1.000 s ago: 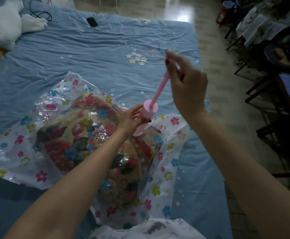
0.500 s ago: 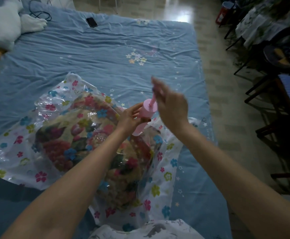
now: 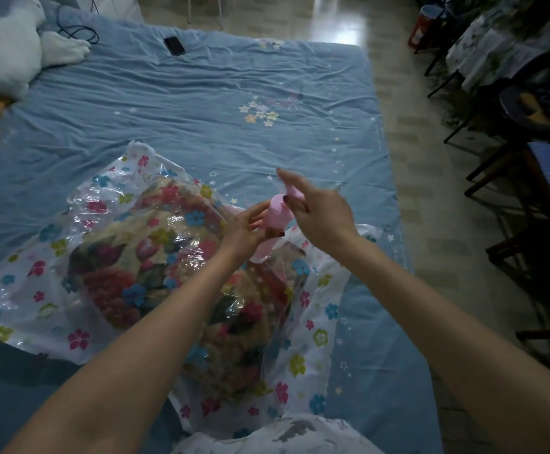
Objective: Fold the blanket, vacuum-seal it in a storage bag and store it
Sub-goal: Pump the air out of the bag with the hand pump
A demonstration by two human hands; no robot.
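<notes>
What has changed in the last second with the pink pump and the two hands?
The right hand pushed the plunger handle down: the rod, drawn far out a second ago, is now almost fully inside the pink pump. The left hand kept gripping the pump body on the storage bag. Bag, blanket and bed stayed in place.

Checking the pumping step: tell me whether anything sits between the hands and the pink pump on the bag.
Nothing visible does. The left hand grips the pink pump body; the right hand holds its handle above the storage bag.
</notes>
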